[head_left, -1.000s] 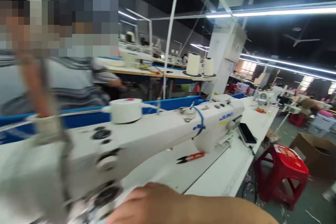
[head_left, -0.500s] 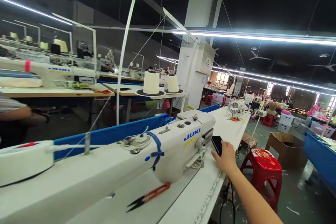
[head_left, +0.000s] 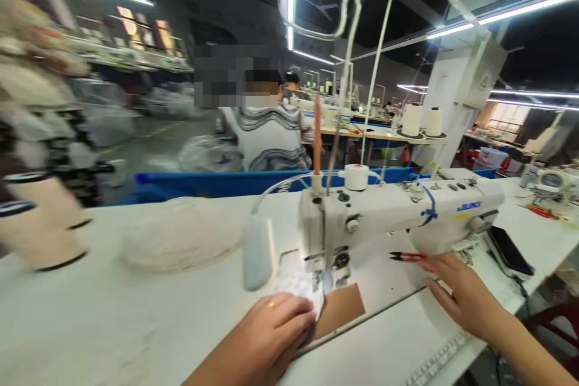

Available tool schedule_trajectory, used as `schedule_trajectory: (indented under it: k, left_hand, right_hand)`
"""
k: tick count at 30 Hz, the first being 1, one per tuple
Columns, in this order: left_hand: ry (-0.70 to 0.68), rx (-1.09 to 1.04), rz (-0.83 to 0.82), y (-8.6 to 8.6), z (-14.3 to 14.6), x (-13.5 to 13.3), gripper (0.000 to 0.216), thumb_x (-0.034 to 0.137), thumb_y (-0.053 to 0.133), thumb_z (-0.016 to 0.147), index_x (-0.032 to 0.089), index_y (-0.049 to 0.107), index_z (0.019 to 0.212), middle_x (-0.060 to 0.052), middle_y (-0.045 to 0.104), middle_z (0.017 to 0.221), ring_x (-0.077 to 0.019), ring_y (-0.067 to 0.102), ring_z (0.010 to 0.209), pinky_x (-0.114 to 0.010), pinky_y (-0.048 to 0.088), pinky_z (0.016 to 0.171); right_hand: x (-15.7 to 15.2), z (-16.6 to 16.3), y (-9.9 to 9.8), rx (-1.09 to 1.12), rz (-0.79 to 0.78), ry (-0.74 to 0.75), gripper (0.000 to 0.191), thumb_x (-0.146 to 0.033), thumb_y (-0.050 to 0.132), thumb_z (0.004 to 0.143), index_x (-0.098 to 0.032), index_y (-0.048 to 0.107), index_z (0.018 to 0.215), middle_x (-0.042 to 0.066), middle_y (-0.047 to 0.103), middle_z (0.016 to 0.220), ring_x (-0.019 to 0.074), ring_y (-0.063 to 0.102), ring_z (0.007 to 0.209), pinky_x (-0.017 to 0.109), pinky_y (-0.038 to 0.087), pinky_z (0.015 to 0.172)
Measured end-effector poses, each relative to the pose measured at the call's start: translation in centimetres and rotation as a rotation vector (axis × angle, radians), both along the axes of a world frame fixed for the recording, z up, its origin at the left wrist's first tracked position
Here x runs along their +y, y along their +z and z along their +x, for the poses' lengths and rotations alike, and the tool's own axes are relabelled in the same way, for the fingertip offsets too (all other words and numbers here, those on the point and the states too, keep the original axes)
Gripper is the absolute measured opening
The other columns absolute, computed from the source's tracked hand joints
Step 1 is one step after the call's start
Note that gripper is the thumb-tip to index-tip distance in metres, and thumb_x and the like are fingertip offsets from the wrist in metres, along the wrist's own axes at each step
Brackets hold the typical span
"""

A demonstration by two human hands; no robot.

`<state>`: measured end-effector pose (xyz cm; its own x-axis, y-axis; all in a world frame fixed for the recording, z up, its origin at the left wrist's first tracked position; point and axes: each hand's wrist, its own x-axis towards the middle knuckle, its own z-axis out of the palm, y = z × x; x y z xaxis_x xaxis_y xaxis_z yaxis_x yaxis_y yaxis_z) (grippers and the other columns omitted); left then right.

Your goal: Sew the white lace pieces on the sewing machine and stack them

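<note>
My left hand (head_left: 283,329) lies on a piece of white fabric (head_left: 296,283) beside the needle area of the sewing machine (head_left: 377,211), fingers together and pressing on it. Brown card or board (head_left: 341,310) shows on the machine bed just right of those fingers. My right hand (head_left: 456,289) is over the bed under the machine arm, its thumb apart from the fingers. Its fingertips meet the handle end of red-handled thread snips (head_left: 407,257), whose dark blades point left. A dark-screened phone (head_left: 510,250) rests on the table beyond that hand.
A blurred pale cloth pile (head_left: 176,232) and thread cones (head_left: 38,226) occupy the table's left side. A lamp-like white head (head_left: 257,253) hangs by the needle. Behind the blue trough (head_left: 203,184) sits a person in a patterned top (head_left: 275,136).
The view has swung left, bringing my left hand and the fabric into sight. My right hand has left the phone and moved left to the snips.
</note>
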<state>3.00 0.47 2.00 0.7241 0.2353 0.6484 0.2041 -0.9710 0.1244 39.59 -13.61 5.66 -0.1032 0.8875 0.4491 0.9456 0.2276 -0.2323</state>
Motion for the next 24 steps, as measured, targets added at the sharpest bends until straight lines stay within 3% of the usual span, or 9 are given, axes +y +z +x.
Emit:
schedule_trajectory:
  k: [1,3,6,11,16,24]
  left_hand:
    - [0.041,0.055,-0.012,-0.3,-0.7,-0.3,0.030,0.015,0.043,0.112,0.024,0.071,0.105,-0.002,0.076,0.102,-0.0188,0.070,0.088,-0.032,0.059,0.079]
    - [0.042,0.066,0.000,-0.7,-1.1,-0.5,0.035,0.007,0.039,0.107,0.023,0.070,0.103,-0.003,0.076,0.099,-0.0205,0.068,0.083,-0.034,0.056,0.076]
    - [0.054,0.034,0.008,-0.9,-0.8,-0.6,0.034,0.002,0.043,0.100,0.022,0.071,0.107,-0.004,0.075,0.097,-0.0218,0.065,0.079,-0.035,0.053,0.072]
    - [0.055,0.082,-0.024,-0.7,-1.0,-0.9,0.036,-0.002,0.048,0.096,0.022,0.070,0.109,-0.004,0.075,0.097,-0.0222,0.065,0.082,-0.035,0.053,0.077]
    - [0.041,0.030,-0.011,-0.7,-1.2,-1.0,0.034,-0.002,0.046,0.094,0.022,0.069,0.102,-0.002,0.075,0.093,-0.0222,0.064,0.078,-0.036,0.050,0.074]
    - [0.060,-0.007,-0.026,-2.7,-1.2,0.1,0.038,0.000,0.049,0.091,0.023,0.072,0.112,-0.005,0.076,0.098,-0.0233,0.065,0.083,-0.038,0.050,0.077]
  right_hand:
    - [0.5,-2.2,-0.2,-0.052,0.047,0.195,0.028,-0.019,0.051,0.109,-0.023,0.066,0.133,0.013,0.076,0.120,0.0287,0.069,0.108,0.045,0.057,0.095]
    - [2.0,-6.5,-0.3,-0.119,0.056,0.440,0.027,-0.013,0.054,0.107,-0.021,0.064,0.130,0.009,0.077,0.108,0.0261,0.068,0.093,0.041,0.056,0.083]
    - [5.1,-11.3,-0.7,-0.127,0.072,0.584,0.022,-0.013,0.057,0.103,-0.020,0.064,0.123,0.008,0.077,0.112,0.0260,0.066,0.094,0.040,0.056,0.083]
    - [9.2,-13.2,-3.0,-0.126,-0.064,0.625,0.013,-0.015,0.059,0.101,-0.022,0.065,0.111,0.006,0.076,0.118,0.0255,0.066,0.104,0.038,0.054,0.091]
    - [8.7,-12.9,-4.6,-0.096,-0.121,0.584,0.020,-0.011,0.057,0.101,-0.023,0.064,0.116,0.008,0.075,0.113,0.0254,0.066,0.106,0.037,0.051,0.095]
    - [8.4,-13.4,-4.3,-0.086,-0.095,0.532,0.027,-0.012,0.057,0.100,-0.025,0.066,0.121,0.008,0.076,0.114,0.0275,0.069,0.104,0.040,0.055,0.093]
